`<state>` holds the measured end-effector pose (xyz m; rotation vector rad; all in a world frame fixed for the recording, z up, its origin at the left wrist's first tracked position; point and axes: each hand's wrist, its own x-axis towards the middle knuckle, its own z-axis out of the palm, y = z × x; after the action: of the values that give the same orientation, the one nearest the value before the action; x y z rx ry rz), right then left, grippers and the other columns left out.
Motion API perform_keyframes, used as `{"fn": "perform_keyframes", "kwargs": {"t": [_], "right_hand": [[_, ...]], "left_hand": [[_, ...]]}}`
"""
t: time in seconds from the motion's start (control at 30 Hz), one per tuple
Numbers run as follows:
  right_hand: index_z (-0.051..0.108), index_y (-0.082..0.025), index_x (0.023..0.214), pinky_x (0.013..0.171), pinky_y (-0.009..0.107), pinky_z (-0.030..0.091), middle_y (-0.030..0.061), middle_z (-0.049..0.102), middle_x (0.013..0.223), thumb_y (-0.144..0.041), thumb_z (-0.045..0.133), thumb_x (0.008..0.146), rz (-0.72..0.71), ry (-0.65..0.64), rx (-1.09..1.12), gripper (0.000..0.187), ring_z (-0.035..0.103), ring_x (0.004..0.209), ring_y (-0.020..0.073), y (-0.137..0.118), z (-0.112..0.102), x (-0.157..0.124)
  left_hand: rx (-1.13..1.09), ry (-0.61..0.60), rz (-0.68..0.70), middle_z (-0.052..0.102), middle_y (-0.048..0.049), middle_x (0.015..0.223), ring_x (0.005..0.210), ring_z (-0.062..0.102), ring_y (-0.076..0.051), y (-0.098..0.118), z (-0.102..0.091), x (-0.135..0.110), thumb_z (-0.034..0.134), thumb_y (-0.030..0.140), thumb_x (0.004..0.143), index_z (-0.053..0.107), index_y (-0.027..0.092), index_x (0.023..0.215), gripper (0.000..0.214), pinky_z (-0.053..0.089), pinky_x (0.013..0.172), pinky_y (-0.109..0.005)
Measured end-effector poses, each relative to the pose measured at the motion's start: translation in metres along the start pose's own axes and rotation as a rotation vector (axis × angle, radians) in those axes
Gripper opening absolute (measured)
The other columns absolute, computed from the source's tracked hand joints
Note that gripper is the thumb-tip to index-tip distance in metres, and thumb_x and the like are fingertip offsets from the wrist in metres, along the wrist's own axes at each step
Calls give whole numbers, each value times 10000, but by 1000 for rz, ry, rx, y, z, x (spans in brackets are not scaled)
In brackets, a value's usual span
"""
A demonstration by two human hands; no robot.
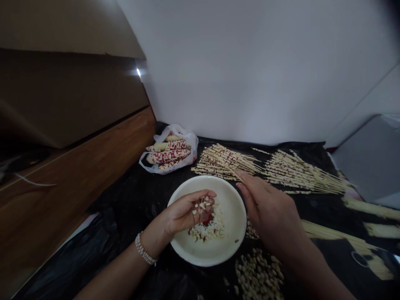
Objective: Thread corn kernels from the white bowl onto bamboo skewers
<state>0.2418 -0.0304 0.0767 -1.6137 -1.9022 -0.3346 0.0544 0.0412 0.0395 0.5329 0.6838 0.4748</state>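
Note:
My left hand, cupped palm up over the white bowl, holds several loose corn kernels. More pale kernels with some dark red ones lie in the bottom of the bowl, around a red printed patch. To the right of the bowl's rim, my right hand pinches a thin wooden skewer between thumb and forefinger. The skewer slants up and left across a pile of kernel-threaded skewers; whether kernels are on the held one I cannot tell.
A plastic bag of speckled corn cobs stands behind the bowl. Threaded skewers lie at back right. Bare skewers, stripped cobs and a kernel heap rest on black plastic.

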Motion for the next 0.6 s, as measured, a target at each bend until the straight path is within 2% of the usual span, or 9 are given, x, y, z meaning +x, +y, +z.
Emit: {"fn": "perform_keyframes", "kwargs": {"t": [0.07, 0.17, 0.27, 0.37, 0.43, 0.6], "right_hand": [[553, -134, 1219, 601, 279, 443, 74, 693, 900, -280, 372, 954, -27, -20, -21, 353, 626, 706, 158, -1, 2, -2], [554, -155, 1200, 529, 271, 400, 42, 687, 789, -358, 349, 961, -22, -79, -73, 374, 632, 647, 169, -3, 5, -2], [587, -197, 1051, 449, 257, 300, -6, 648, 669, -380, 307, 965, 38, -212, -88, 345, 605, 549, 163, -5, 5, 0], [563, -211, 890, 425, 254, 234, -29, 608, 614, -331, 312, 957, 91, -297, -58, 287, 556, 475, 140, -7, 3, 3], [551, -206, 853, 450, 249, 274, -10, 615, 669, -300, 321, 950, 81, -269, -8, 267, 575, 539, 140, -7, 3, 3], [598, -168, 854, 606, 285, 401, 51, 607, 764, -225, 354, 926, -23, -73, 60, 261, 594, 740, 177, -5, 4, 2]], "left_hand": [[-136, 15, -27, 612, -56, 711, 640, 594, -100, -1, -2, 1, 563, 231, 861, 672, 128, 865, 150, 477, 584, -168], [-182, 24, -22, 660, -103, 783, 728, 647, -146, 0, -3, 3, 559, 238, 865, 666, 111, 937, 182, 507, 629, -206], [-167, 6, -39, 687, -127, 871, 782, 668, -155, 5, -1, 3, 554, 185, 862, 654, 96, 1014, 203, 516, 671, -217], [-114, -22, -48, 702, -106, 916, 800, 667, -122, 11, 2, 2, 576, 80, 831, 637, 85, 1091, 267, 508, 705, -181], [-72, -25, -10, 709, -80, 920, 791, 660, -98, 16, 6, 2, 604, 49, 809, 642, 100, 1099, 296, 502, 699, -154], [-45, -25, 110, 700, -70, 985, 816, 645, -80, 22, 14, 2, 618, 69, 814, 674, 119, 1008, 208, 502, 726, -147]]}}
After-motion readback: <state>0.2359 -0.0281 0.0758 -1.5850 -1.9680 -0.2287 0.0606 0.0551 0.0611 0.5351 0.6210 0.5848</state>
